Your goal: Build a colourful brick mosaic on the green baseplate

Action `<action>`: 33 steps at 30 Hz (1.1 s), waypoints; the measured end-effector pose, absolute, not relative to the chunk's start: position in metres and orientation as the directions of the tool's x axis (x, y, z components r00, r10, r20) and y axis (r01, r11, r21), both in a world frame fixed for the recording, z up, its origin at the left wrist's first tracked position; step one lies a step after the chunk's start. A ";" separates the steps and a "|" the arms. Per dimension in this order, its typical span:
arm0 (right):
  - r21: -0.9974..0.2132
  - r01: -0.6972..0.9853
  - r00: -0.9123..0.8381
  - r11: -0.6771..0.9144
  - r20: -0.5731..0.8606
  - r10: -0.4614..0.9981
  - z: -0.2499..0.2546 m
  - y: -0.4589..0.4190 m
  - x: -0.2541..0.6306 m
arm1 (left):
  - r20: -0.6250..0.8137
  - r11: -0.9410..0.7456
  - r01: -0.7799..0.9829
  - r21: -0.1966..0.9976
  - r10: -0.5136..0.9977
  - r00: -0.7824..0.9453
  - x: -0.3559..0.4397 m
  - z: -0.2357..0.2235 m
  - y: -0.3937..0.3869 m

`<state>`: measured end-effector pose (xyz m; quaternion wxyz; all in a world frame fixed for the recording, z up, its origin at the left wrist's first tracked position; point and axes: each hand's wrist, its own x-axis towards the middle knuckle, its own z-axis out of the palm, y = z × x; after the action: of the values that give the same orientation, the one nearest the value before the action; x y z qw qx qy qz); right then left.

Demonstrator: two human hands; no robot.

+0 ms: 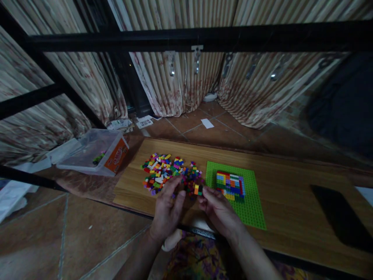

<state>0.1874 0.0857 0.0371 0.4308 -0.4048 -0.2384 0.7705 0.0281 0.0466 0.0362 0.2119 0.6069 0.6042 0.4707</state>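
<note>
A pile of small coloured bricks (166,171) lies on a low wooden board (285,202). To its right sits a green baseplate (250,206) with a multicoloured block of bricks (230,186) built on it. My right hand (218,208) pinches a small stack of bricks (198,189), orange and green on top, just left of the baseplate. My left hand (169,204) hovers at the near edge of the pile, fingers curled toward the bricks; whether it holds one is hidden.
A clear plastic box with an orange label (99,153) stands left of the board. A dark flat phone-like object (335,214) lies on the board's right side. Black metal bars (186,39) cross overhead. Curtains hang behind; the floor is tiled.
</note>
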 end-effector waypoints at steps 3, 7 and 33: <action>-0.687 -0.502 -0.280 -0.525 -0.445 0.851 0.036 0.082 0.188 | 0.120 -0.089 0.202 0.975 0.981 -0.150 0.057 0.041 0.050; -0.816 -0.395 -0.189 -0.423 -0.379 0.906 0.029 0.082 0.190 | -0.012 0.018 0.028 0.999 0.983 -0.182 0.069 0.028 0.059; -0.904 -0.330 0.006 -0.271 -0.289 0.957 0.020 0.084 0.195 | -0.019 0.036 0.113 0.993 0.988 -0.153 0.067 0.016 0.069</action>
<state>0.1948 0.0839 0.0197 0.5123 -0.4907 -0.3193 0.6284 0.0669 0.0689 0.0158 0.4377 0.4819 0.5715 0.4996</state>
